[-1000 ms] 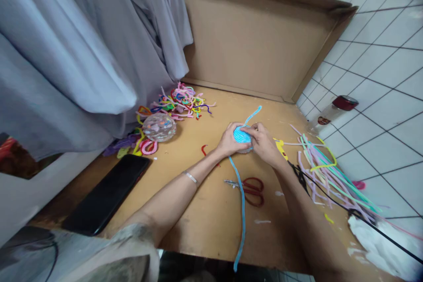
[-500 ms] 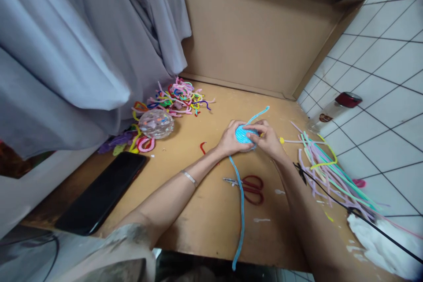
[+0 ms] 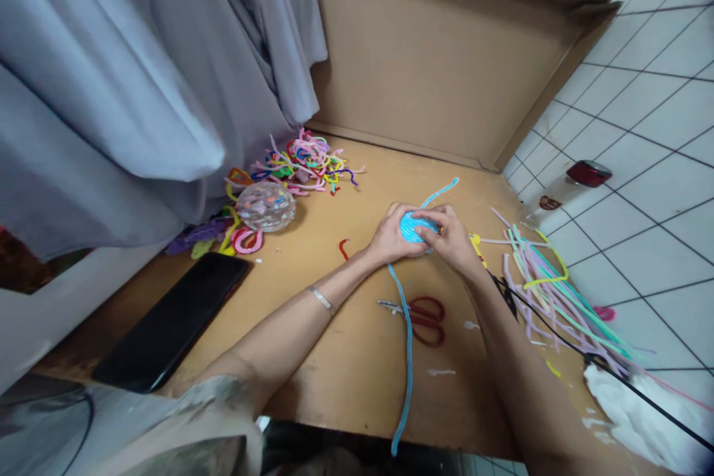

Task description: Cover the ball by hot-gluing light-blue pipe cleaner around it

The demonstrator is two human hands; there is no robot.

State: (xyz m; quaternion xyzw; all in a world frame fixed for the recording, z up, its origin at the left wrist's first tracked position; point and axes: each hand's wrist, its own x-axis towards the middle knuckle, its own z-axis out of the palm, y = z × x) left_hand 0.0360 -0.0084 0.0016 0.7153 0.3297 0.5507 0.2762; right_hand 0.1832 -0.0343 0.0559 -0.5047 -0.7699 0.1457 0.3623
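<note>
Cupping a blue coiled ball (image 3: 413, 227) between them on the worktop (image 3: 357, 372), the left hand (image 3: 390, 234) steadies it while the right hand (image 3: 453, 239) presses the winding down, its blue pipe cleaner (image 3: 408, 357) tail trailing past red scissors (image 3: 421, 312).

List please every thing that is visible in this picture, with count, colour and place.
blue coil: one, light blue, held between both hands, loose ends trailing far and near
scissors: one, red handles, table, near the trailing blue end
phone: one, black, table's left near part
clear ball: one, transparent with coloured bits, left of centre
bent pipe cleaner pile: many, mixed colours, far left by the grey cloth
straight pipe cleaners: many, pastel, right edge
bottle: one, clear, red cap, lying at the right
cardboard: brown, behind the table
left hand: on the coil
right hand: on the coil
</note>
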